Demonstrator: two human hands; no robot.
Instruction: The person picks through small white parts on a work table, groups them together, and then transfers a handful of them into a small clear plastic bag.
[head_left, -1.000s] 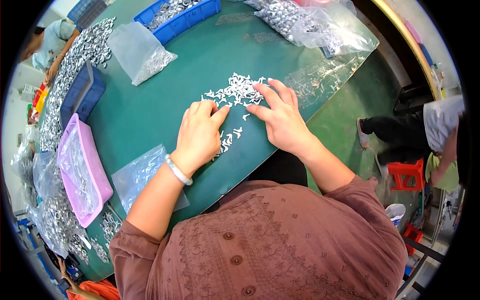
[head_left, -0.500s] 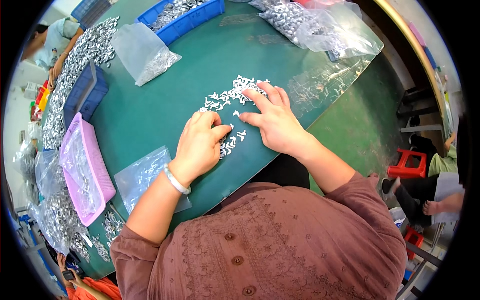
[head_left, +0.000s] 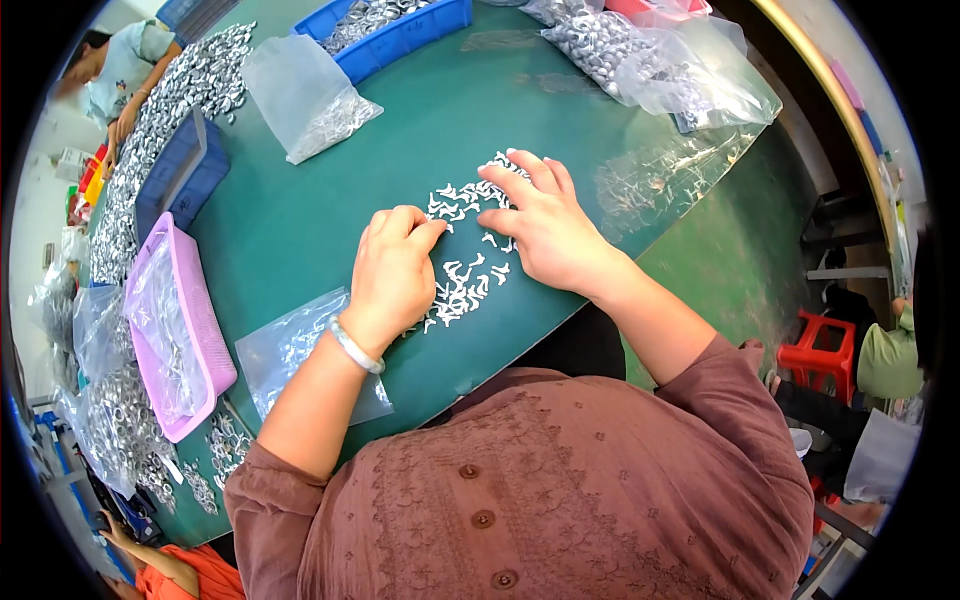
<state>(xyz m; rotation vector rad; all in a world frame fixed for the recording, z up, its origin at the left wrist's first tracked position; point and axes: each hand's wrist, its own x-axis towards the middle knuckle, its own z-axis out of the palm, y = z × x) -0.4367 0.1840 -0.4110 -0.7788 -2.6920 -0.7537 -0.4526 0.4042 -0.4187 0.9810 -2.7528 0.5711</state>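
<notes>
Small curved whitish metal pieces lie on the green table in two loose groups, a far pile [head_left: 455, 205] and a nearer cluster [head_left: 460, 294]. My left hand [head_left: 392, 272], with a pale bangle on its wrist, is at the left edge of the far pile. Its fingers are curled, thumb and forefinger close together; whatever is between them is too small to make out. My right hand [head_left: 548, 228] rests palm down over the right side of that pile, fingers spread, thumb reaching left among the pieces. Part of the pile is hidden under it.
Left of my arm lies a flat clear bag [head_left: 290, 345], beside a pink basket [head_left: 185, 330]. Farther off are a blue bin [head_left: 180, 170], a bag of small parts [head_left: 310, 100], a blue tray [head_left: 400, 45] and bagged grey parts [head_left: 600, 55]. Other people sit left and right.
My left hand has moved up from the nearer cluster to the far pile, uncovering more of the nearer pieces. The right hand stays over the far pile, shifted slightly. The whole view has shifted a little.
</notes>
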